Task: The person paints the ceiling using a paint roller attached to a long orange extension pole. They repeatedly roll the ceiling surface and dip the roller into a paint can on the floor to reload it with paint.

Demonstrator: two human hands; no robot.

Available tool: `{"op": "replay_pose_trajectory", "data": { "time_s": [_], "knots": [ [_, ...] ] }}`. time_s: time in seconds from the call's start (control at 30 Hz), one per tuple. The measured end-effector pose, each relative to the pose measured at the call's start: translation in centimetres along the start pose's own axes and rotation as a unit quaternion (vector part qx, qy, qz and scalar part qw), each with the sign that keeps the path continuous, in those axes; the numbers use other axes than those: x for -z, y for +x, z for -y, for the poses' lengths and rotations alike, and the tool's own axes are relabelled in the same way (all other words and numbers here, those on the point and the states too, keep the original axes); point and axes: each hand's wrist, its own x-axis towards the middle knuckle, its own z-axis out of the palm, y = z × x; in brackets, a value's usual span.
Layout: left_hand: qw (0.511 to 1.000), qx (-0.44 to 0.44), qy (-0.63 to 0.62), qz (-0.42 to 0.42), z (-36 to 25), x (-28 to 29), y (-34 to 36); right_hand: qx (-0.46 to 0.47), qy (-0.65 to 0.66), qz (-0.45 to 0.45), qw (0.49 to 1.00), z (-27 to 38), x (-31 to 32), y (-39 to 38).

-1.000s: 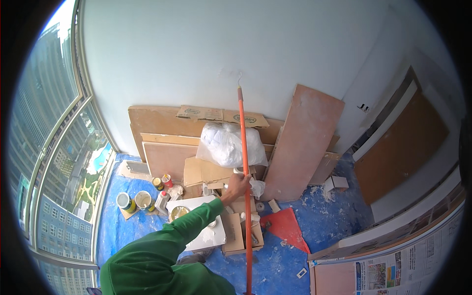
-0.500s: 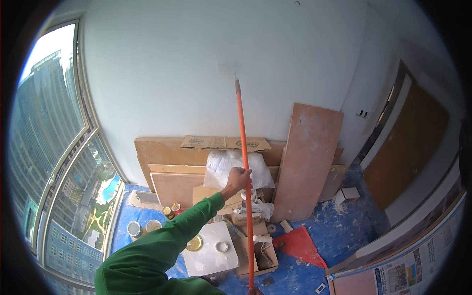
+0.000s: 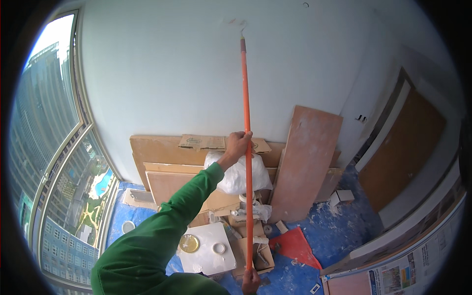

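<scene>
A long orange paint roller pole [image 3: 247,93] rises almost upright in front of me. My left hand [image 3: 239,145], at the end of a green sleeve, wraps round it about midway up. Lower down, my right hand [image 3: 251,281] is closed on the pole near the bottom edge. At the top, a thin bent wire frame [image 3: 243,28] leads to a pale roller head [image 3: 232,21] against the white wall [image 3: 172,73]; the head blends into the wall and is hard to make out.
Boards [image 3: 169,189] and a tall plank [image 3: 309,162] lean on the wall, by a white plastic bundle [image 3: 253,177]. A white-topped surface [image 3: 209,255] carries a tin lid and a tape roll. A cardboard box [image 3: 265,263] and red sheet [image 3: 297,248] lie on blue floor covering [image 3: 354,216].
The pole and roller head have moved up the wall. Both my hands have risen with the pole, and my right hand now shows more fully at the lower edge.
</scene>
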Motion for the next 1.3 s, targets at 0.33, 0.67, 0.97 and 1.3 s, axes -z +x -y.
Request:
{"op": "replay_pose_trajectory", "data": {
  "time_s": [0.33,0.67,0.97,1.3],
  "knots": [
    [0.985,0.147,-0.078,-0.039,13.7,2.4,-10.9,-0.124,-0.146,0.011,0.981,0.6,5.1,-13.1],
    [0.969,0.233,-0.064,-0.049,21.4,5.1,-17.9,-0.191,-0.184,0.059,0.962,3.5,7.1,-19.7],
    [0.955,0.286,-0.066,-0.039,26.2,7.0,-20.3,-0.247,-0.22,0.078,0.94,5.9,8.1,-21.6],
    [0.956,0.281,-0.017,-0.077,24.8,7.3,-19.7,-0.267,-0.163,0.09,0.946,6.9,8.2,-21.5]
  ]
}}
